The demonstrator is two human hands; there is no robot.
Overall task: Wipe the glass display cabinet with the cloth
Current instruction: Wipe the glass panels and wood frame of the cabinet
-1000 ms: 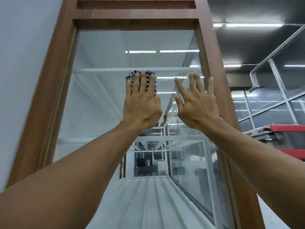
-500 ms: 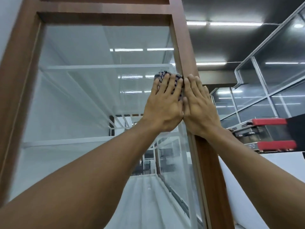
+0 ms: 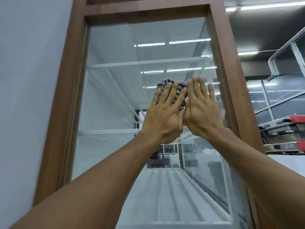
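Note:
The glass display cabinet (image 3: 115, 100) has a brown wooden frame and white glass shelves inside. My left hand (image 3: 165, 113) presses a folded dark checked cloth (image 3: 177, 90) flat against the glass pane, fingers straight and spread over it. Beside it, my right hand (image 3: 202, 109) lies flat on the glass with straight fingers, its edge touching the left hand and the cloth's right side. Both hands sit in the right half of the pane, between the upper and middle shelves. Most of the cloth is hidden under my left fingers.
A grey wall (image 3: 29, 96) runs along the cabinet's left side. The wooden right post (image 3: 231, 80) stands just right of my hands. Beyond it are glass partitions (image 3: 280, 96) and a red and silver machine (image 3: 283, 134) on a white counter.
Both hands with the cloth slid right to the wooden post, then came back left onto the glass. The right hand, apart at first, now stays against the left hand.

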